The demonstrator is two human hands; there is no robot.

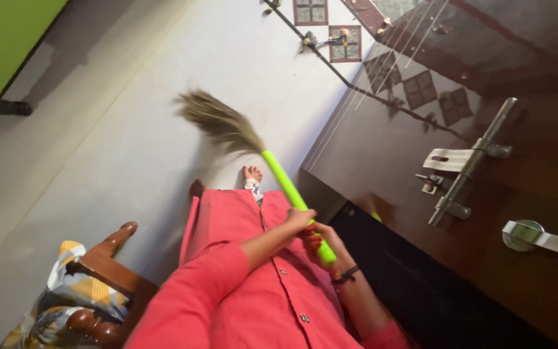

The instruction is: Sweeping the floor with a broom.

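green broom handle (290, 191) is clenched by both grips, left hand (299, 218) above right hand (318, 242), bristles (217, 121) on the pale floor (98, 148). dark wooden door (421, 194) crowds the right; a wooden chair (108, 271) stands left.

A broom (272, 171) with bright green handle slants down, straw bristles over pale floor.

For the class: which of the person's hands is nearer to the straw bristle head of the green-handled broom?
The left hand. It grips the bright green plastic broom handle on the side toward the tan straw bristle head; the right hand grips nearer the handle's end.
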